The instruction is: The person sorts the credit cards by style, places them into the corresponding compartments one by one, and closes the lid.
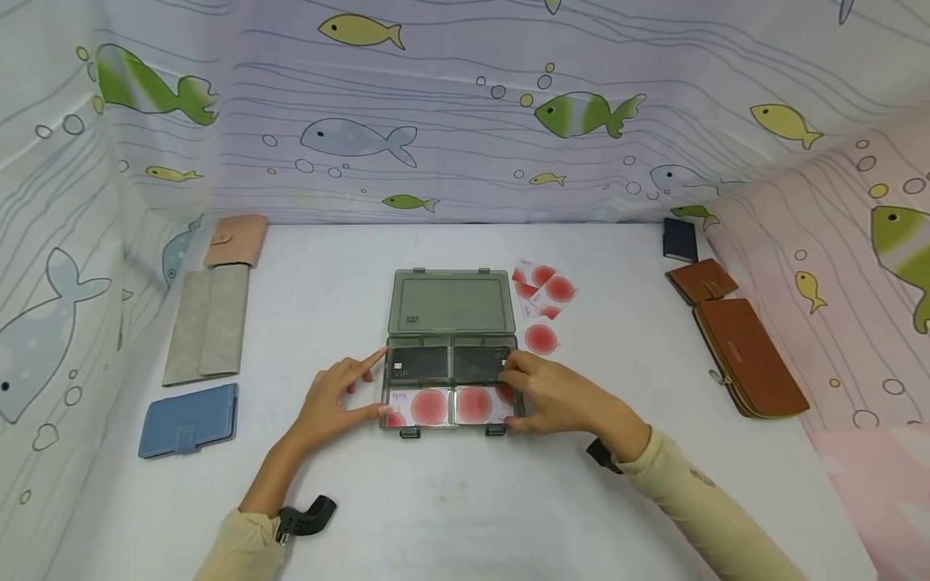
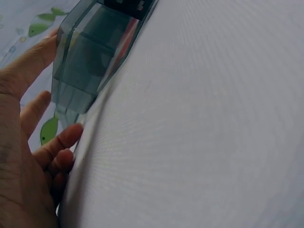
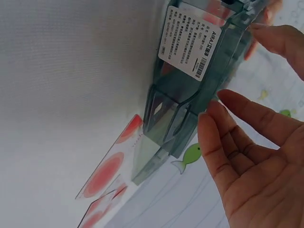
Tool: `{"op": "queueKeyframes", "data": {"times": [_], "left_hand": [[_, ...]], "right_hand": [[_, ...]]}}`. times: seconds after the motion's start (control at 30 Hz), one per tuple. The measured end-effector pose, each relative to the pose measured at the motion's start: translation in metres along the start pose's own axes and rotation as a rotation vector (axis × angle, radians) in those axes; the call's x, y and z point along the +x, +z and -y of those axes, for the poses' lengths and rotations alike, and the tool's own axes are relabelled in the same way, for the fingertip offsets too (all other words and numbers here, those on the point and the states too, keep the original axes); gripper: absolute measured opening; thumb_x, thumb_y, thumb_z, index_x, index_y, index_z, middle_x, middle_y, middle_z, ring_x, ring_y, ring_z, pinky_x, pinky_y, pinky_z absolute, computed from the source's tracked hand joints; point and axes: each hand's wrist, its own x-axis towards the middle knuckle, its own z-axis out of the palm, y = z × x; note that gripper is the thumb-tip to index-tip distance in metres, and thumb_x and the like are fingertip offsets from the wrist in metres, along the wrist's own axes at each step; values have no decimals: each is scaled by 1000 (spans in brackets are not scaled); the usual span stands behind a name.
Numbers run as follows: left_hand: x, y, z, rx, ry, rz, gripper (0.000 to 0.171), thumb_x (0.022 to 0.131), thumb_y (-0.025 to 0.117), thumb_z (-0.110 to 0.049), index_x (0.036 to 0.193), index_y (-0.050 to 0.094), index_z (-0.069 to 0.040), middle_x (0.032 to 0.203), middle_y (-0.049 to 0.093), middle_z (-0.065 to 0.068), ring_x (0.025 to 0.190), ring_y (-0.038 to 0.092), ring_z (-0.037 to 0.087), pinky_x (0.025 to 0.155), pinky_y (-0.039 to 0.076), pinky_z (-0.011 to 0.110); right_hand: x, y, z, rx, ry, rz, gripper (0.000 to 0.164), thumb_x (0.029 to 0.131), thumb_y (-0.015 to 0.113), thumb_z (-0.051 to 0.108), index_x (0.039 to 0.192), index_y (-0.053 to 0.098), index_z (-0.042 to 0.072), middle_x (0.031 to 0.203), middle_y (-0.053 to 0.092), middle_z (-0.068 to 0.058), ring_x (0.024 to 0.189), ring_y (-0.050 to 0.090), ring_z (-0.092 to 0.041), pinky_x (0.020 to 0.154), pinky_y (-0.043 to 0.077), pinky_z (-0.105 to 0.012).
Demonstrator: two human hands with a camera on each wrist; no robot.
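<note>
A grey-green clear plastic box (image 1: 451, 386) lies on the table with its lid (image 1: 452, 303) flipped back. Its two far compartments hold black cards, the left one a black VIP card (image 1: 421, 363). White cards with red discs fill the two near compartments, such as the left white card (image 1: 419, 407). My left hand (image 1: 330, 407) touches the box's left side with extended index finger and thumb. At the box's right side, my right hand (image 1: 555, 393) has its fingertips over the right black card (image 1: 478, 365) and its thumb by the near right corner.
Right of the lid lie several loose red-and-white cards (image 1: 545, 288). Along the left are a pink wallet (image 1: 236, 240), a grey folder (image 1: 207, 323) and a blue wallet (image 1: 189, 421). A navy booklet (image 1: 680, 240), a brown cardholder (image 1: 701, 281) and a zipped brown purse (image 1: 751, 355) line the right.
</note>
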Motion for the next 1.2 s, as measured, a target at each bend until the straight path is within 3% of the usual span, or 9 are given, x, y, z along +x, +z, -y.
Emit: {"op": "queueKeyframes", "data": {"times": [0.27, 0.47, 0.6, 0.8, 1.03, 1.2], "left_hand": [[1, 0, -1, 9, 10, -8, 85, 74, 85, -34, 150, 46, -28, 95, 55, -5, 76, 37, 9, 75, 24, 37], [1, -1, -2, -1, 2, -7, 85, 74, 85, -33, 150, 46, -28, 95, 54, -5, 75, 37, 10, 75, 23, 37], [1, 0, -2, -9, -4, -7, 85, 74, 85, -33, 150, 46, -28, 95, 55, -5, 75, 36, 9, 75, 24, 38], [1, 1, 0, -8, -16, 1, 87, 74, 85, -33, 150, 45, -29, 96, 54, -5, 76, 36, 9, 76, 23, 38], [0, 1, -2, -10, -29, 6, 87, 73, 86, -34, 150, 46, -30, 97, 54, -6, 77, 37, 9, 77, 24, 38], [1, 1, -1, -2, -19, -1, 86, 73, 85, -34, 150, 46, -29, 97, 54, -6, 77, 37, 8, 76, 24, 38]], "right_hand": [[-9, -5, -20, 108, 55, -101, 48, 77, 84, 27, 113, 69, -1, 111, 59, -6, 89, 59, -15, 79, 53, -30], [-16, -7, -59, 140, 196, -153, 50, 75, 85, 22, 115, 68, -3, 113, 60, -10, 99, 60, -23, 88, 53, -41], [-19, -5, -84, 155, 280, -125, 56, 76, 84, 20, 123, 65, -4, 124, 59, -16, 115, 57, -32, 99, 48, -49], [-12, -2, -105, 162, 309, -43, 57, 80, 80, 16, 130, 61, -4, 133, 58, -18, 125, 52, -35, 105, 43, -52], [-1, -2, -109, 155, 273, 30, 49, 78, 82, 14, 120, 66, -5, 123, 59, -15, 117, 55, -31, 102, 46, -47], [2, -6, -106, 153, 299, 68, 45, 76, 85, 17, 111, 67, -4, 111, 58, -13, 104, 55, -27, 97, 48, -44]]}}
